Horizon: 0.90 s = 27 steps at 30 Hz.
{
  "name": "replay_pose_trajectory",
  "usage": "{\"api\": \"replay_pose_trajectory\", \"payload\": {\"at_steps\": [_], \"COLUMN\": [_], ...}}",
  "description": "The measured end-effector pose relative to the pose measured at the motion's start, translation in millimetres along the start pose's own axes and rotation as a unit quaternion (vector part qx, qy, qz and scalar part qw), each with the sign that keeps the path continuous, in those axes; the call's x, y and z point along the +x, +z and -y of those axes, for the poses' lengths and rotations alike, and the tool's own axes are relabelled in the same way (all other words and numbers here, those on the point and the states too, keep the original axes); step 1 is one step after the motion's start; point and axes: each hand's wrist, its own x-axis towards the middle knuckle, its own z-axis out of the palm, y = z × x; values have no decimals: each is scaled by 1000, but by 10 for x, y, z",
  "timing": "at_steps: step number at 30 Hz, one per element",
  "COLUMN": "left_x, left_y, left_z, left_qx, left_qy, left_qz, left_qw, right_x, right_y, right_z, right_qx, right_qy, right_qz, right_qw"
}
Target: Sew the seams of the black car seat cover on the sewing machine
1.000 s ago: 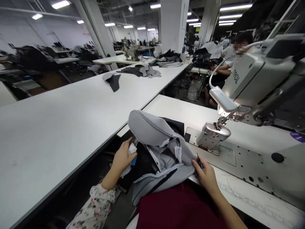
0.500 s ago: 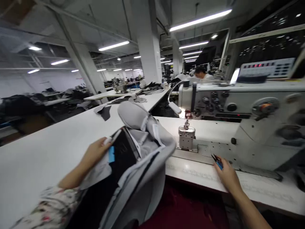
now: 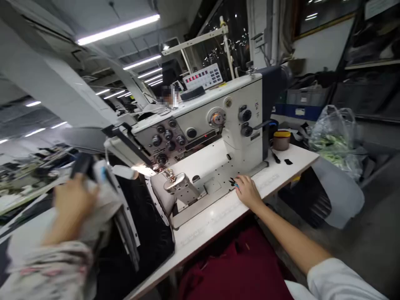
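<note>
My left hand (image 3: 72, 204) is raised at the left, blurred by motion, closed on the grey and black fabric piece (image 3: 131, 221), which hangs down in front of the table edge. My right hand (image 3: 246, 192) rests on the bed of the white sewing machine (image 3: 203, 125), fingers curled round small blue-handled thread snips (image 3: 233, 183). The snips' tips point left toward the machine's post and presser foot (image 3: 178, 185). A small lamp (image 3: 125, 171) shines on the needle area.
A brown cup with a yellow lid (image 3: 281, 140) stands on the table's right end, with small dark bits beside it. A clear plastic bag (image 3: 331, 139) and a grey bin (image 3: 340, 196) sit to the right. A person sits behind the machine. Dark red cloth (image 3: 237, 266) covers my lap.
My view has swung right. My left hand lifted the fabric piece off my lap and away to the left. My right hand moved onto the machine bed with the snips.
</note>
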Motion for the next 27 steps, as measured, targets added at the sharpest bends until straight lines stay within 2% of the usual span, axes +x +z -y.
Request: {"api": "replay_pose_trajectory", "payload": {"at_steps": [1, 3, 5, 7, 9, 11, 14, 19, 23, 27], "left_x": [-214, -847, -1607, -2269, -2679, -2827, -2792, -2758, -2798, -2761], "left_y": [196, 607, 986, 1284, 1482, 1587, 1627, 1591, 1602, 1661], "left_z": [-316, -869, -1225, -1345, -1292, -1182, -1086, -1129, -1127, -1094], "left_qx": [-12, -47, -75, -100, -160, -203, -231, -245, -251, -243], "left_qy": [21, 64, 87, 101, 100, 108, 105, 89, 88, 108], "left_qz": [20, 58, 93, 132, 124, 124, 129, 120, 117, 121], "left_qw": [1000, 995, 989, 981, 974, 965, 959, 958, 957, 956], "right_x": [-11, -26, -30, -26, -22, -18, -11, -14, -27, -38], "right_y": [-17, -41, -48, -48, -51, -61, -77, -121, -238, -357], "right_z": [3, 9, 10, 7, 0, -6, -14, -90, -336, -596], "right_qx": [0, 0, 2, 7, 17, 32, 59, 87, 72, 32], "right_qy": [-4, -17, -30, -43, -56, -69, -79, -65, -20, 65], "right_qz": [-8, -20, -27, -27, -23, -17, -10, -24, -45, -75], "right_qw": [1000, 1000, 999, 999, 998, 997, 995, 994, 996, 994]}}
